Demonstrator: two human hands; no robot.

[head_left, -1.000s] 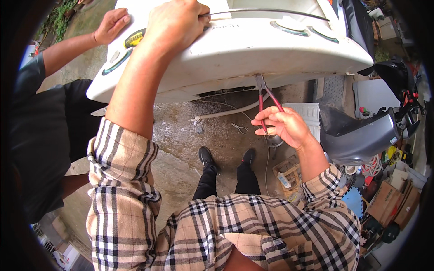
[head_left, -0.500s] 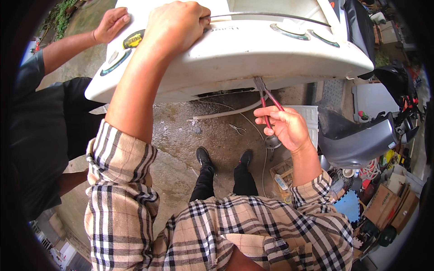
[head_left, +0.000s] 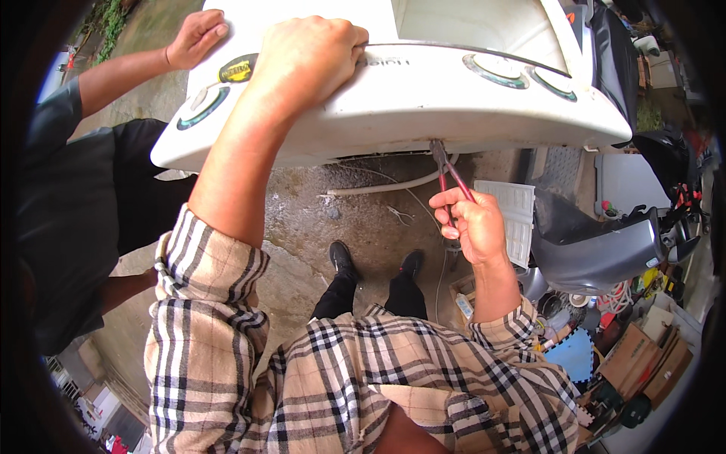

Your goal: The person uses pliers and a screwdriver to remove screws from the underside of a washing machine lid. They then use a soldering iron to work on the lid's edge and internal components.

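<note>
In front of me stands a white washing machine [head_left: 363,113] with round dials on its curved front panel. My left hand [head_left: 314,60] is closed over the panel's upper edge, its fingertips partly hidden behind the knuckles. Below the panel, my right hand [head_left: 476,219] holds a pair of pliers [head_left: 457,180] by the red handles, thumb and fingers bent round them. The jaws of the pliers touch the panel's lower edge near its middle; what they bite on is too small to make out. A yellow-and-black label [head_left: 236,70] shows beside my left wrist.
Another person's hand [head_left: 198,39] rests on the machine's left corner. On the wet concrete floor lie a pale hose [head_left: 370,188] and another pliers-like tool [head_left: 401,216]. A grey scooter [head_left: 601,246], a white slatted panel [head_left: 508,216] and cardboard boxes [head_left: 635,348] stand to the right.
The machine and both my hands sit slightly lower and to the right in the picture. The pliers' handles look a little closer to upright, with the jaws still at the lower edge.
</note>
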